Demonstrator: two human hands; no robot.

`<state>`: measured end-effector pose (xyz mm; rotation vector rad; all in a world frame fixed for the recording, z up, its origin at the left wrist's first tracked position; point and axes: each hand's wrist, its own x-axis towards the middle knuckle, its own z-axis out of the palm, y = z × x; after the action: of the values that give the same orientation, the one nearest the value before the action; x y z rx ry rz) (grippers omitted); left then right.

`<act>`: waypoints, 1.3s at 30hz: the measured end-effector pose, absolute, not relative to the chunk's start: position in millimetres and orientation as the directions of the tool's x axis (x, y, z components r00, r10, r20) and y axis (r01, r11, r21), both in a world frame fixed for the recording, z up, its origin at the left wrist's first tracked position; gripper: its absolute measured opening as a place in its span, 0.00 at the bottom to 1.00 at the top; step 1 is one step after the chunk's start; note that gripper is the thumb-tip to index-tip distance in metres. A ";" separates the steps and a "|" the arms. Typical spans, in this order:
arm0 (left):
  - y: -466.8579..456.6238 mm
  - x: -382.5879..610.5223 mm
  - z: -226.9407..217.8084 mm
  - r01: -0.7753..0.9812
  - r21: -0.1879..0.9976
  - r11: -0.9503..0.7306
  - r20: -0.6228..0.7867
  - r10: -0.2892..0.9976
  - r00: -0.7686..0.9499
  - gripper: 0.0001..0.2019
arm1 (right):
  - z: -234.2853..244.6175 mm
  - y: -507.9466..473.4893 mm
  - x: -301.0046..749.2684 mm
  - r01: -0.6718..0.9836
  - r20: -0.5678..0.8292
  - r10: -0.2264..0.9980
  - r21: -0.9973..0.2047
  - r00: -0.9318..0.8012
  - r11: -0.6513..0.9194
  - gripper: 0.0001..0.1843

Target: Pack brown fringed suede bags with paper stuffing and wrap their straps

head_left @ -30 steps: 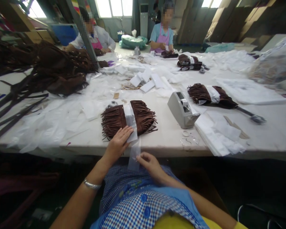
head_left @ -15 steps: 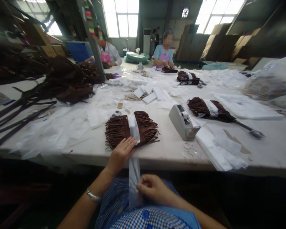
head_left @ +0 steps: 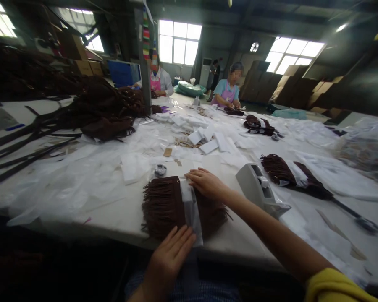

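A brown fringed bag [head_left: 166, 205] lies near the front edge of the white table [head_left: 129, 214], with a clear plastic strip [head_left: 191, 209] wrapped across its middle. My left hand [head_left: 171, 253] lies flat, fingers together, on the near end of the bag and the strip. My right hand [head_left: 204, 183] reaches over the bag and presses its fingers on the far top edge where the strip goes over. Neither hand grips anything.
A grey tape dispenser [head_left: 260, 188] stands right of the bag. Another wrapped fringed bag [head_left: 286, 174] lies beyond it. Loose plastic sheets [head_left: 82, 176] cover the left. A heap of brown bags [head_left: 103, 109] is at the back left. Two people work at the far end.
My right hand let go of the strip's hanging end at my lap and moved up to the bag's far edge. The view has tilted up and come closer to the table.
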<state>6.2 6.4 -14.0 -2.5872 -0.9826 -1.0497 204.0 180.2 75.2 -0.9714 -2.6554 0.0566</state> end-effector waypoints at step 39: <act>0.2 7.9 -24.8 0.607 0.295 -0.738 0.628 0.629 0.458 0.25 | 30.6 -11.1 256.9 0.455 0.453 0.630 -0.442 -0.630 0.773 0.09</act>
<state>7.9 0.2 -24.8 -2.7069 -1.1475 -1.1860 256.9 -11.1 30.6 -0.8067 -2.3614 0.3829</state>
